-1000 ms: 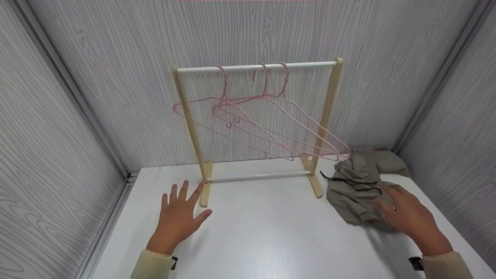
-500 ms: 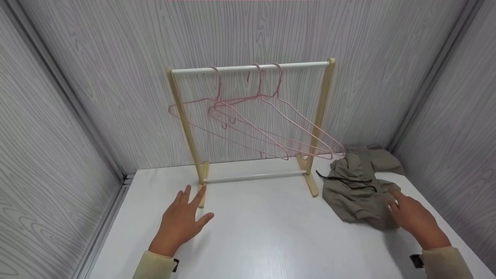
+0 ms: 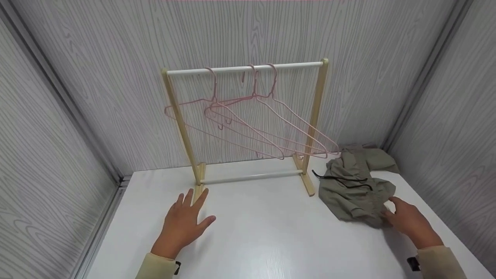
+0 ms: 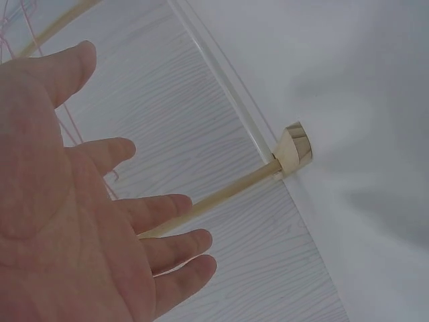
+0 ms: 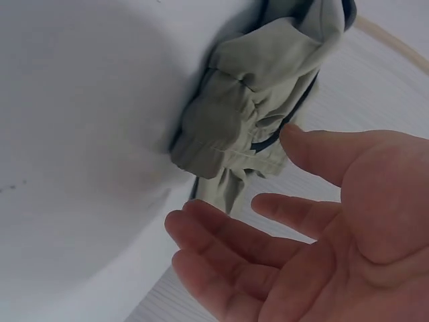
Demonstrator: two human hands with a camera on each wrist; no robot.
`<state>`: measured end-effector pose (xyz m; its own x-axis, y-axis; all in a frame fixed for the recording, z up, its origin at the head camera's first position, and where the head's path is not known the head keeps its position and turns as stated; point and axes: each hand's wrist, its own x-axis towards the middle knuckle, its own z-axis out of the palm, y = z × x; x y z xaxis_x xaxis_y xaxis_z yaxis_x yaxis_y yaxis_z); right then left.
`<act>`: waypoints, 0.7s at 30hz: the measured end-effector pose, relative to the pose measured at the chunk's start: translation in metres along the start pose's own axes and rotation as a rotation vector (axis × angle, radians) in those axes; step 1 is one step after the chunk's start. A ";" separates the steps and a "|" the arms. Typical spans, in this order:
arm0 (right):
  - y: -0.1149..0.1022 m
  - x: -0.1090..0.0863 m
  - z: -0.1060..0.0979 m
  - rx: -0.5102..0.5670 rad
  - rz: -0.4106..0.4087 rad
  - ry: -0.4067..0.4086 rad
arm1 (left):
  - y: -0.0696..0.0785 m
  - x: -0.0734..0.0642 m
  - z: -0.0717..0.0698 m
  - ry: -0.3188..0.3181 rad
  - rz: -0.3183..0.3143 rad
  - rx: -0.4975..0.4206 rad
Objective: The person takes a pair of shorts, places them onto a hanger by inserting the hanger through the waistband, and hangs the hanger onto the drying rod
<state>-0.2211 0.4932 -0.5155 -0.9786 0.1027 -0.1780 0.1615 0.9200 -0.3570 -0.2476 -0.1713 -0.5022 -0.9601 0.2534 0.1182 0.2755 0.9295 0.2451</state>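
A crumpled olive-grey garment (image 3: 348,193) with black drawcords (image 3: 343,179) lies on the right of the white table. My right hand (image 3: 410,223) is at its near right edge, thumb and fingers apart. In the right wrist view that hand (image 5: 315,248) shows loosely bent fingers with nothing between them, beside the cloth (image 5: 234,114). Over the table's left part, my left hand (image 3: 182,224) spreads its fingers, palm down, just short of the wooden foot (image 3: 198,190) of a clothes rack. The left wrist view shows that palm (image 4: 80,221) bare, with nothing held.
The small rack, with wooden posts (image 3: 316,116) and a white top rail (image 3: 232,69), stands at the back of the table (image 3: 255,232). Three pink wire hangers (image 3: 271,124) hang from its rail. Grey wood-grain panels (image 3: 116,58) enclose the back and both sides.
My right hand has drawn back from over the garment to its near right edge. The left hand has drawn slightly nearer. The rack and garment have shifted left in the head view.
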 end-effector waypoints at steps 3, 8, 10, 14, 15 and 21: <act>0.000 0.002 0.003 0.005 0.022 -0.018 | 0.002 0.000 0.001 -0.033 -0.016 -0.012; 0.000 0.005 0.009 -0.002 0.045 -0.022 | 0.005 -0.001 0.005 -0.072 -0.023 -0.004; 0.000 0.006 0.011 -0.011 0.043 -0.011 | 0.005 -0.002 0.007 -0.074 -0.019 0.007; -0.001 0.008 0.016 -0.028 0.034 0.004 | 0.004 -0.002 0.012 -0.079 -0.016 0.005; -0.002 0.009 0.017 -0.023 0.034 0.004 | 0.004 -0.002 0.013 -0.078 -0.014 0.003; -0.005 0.010 0.021 0.058 0.093 -0.024 | -0.001 -0.003 0.021 -0.052 0.014 0.002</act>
<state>-0.2293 0.4817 -0.5352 -0.9560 0.1768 -0.2341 0.2590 0.8834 -0.3906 -0.2462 -0.1669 -0.5227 -0.9574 0.2800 0.0711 0.2889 0.9262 0.2423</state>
